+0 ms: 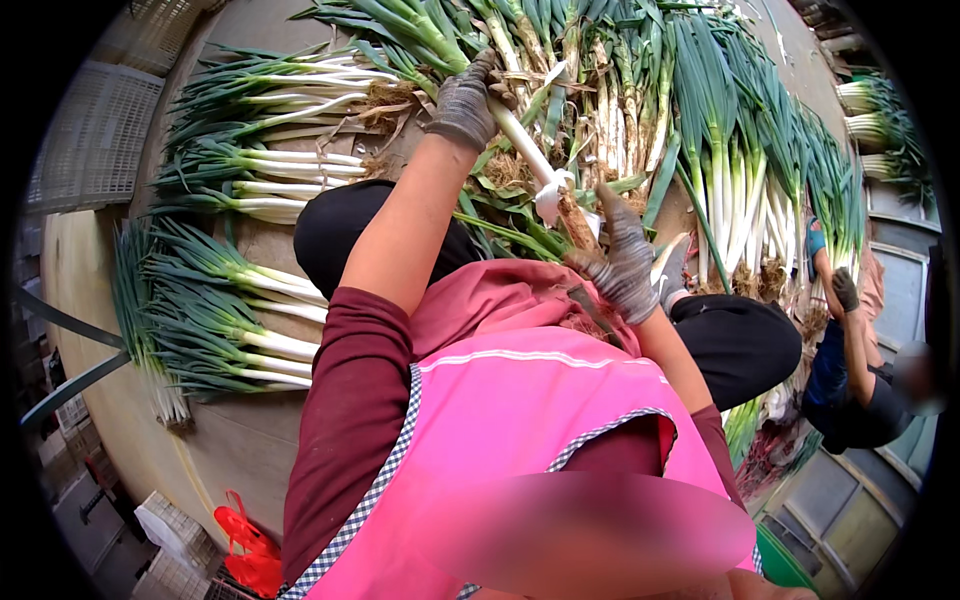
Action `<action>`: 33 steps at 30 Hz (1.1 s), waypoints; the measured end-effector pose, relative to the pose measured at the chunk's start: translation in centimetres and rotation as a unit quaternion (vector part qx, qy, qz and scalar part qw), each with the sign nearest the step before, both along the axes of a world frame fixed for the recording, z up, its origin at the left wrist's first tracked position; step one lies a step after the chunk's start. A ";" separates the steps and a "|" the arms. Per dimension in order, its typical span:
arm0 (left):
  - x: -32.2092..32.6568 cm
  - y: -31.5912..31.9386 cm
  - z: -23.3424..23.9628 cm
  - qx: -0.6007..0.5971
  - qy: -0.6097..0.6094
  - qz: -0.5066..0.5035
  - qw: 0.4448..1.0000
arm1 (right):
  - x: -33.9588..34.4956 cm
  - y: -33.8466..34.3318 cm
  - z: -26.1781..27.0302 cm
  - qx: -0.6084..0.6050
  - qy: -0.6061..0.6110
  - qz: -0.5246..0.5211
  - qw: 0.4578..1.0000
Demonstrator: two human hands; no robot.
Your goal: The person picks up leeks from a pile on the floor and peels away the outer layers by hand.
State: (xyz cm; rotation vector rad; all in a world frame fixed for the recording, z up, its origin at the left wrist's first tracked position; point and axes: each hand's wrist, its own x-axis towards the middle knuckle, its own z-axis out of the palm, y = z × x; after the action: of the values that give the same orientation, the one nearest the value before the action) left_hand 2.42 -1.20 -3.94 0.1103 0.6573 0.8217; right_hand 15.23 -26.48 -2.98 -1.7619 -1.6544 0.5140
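My left hand [469, 105], in a dirty grey glove, grips a thick leek [523, 142] just below its green leaves. The leek slants down toward my lap, its outer skin peeled into white curls above a brown lower part. Near that lower end is my right hand [619, 262], gloved too, thumb raised and apart from the fingers; whether its fingers touch the leek is unclear. Unpeeled leeks with soil-stained stalks [611, 127] lie beyond my hands. Stripped leaves [517, 225] and roots lie between my knees.
Clean white-stalked leeks lie in piles at left [277, 345] and right [731, 187]. A co-worker [855, 390] in gloves handles leeks at the far right. Plastic crates [94, 135] stand at upper left; a red bag [251, 555] lies at lower left.
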 end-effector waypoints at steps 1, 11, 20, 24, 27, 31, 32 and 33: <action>-0.1 -0.1 0.4 0.010 -0.025 0.003 1.000 | 0.2 1.6 0.5 0.047 0.006 0.010 0.999; -2.9 2.0 1.8 0.096 -0.087 -0.012 0.992 | -3.3 7.8 1.9 -0.045 0.248 0.044 0.967; -5.4 8.0 -1.5 0.086 -0.039 0.101 0.990 | 1.0 -4.0 1.1 -0.148 0.169 -0.033 0.974; -6.2 8.7 -1.2 0.080 0.003 0.142 0.987 | 3.7 -8.6 -0.2 -0.179 0.188 -0.034 0.965; -6.0 8.2 -1.4 0.108 0.104 0.194 0.969 | 3.6 -10.3 0.7 -0.184 0.148 -0.033 0.971; -7.9 10.1 -3.5 0.132 0.202 0.244 0.939 | 4.9 -13.6 0.9 -0.209 0.002 0.040 0.977; -10.1 12.9 -6.0 0.092 0.117 0.232 0.961 | 6.0 -14.4 0.8 -0.227 -0.045 0.086 0.969; -9.8 12.9 -4.2 0.099 0.173 0.257 0.946 | 7.1 -16.0 -0.1 -0.257 0.006 0.014 0.966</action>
State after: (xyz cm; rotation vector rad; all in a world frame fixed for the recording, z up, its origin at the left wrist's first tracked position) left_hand -7.34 11.71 -8.13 0.2775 0.9525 1.3926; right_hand 22.28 -42.52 -3.06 -2.0885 -1.6350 1.0388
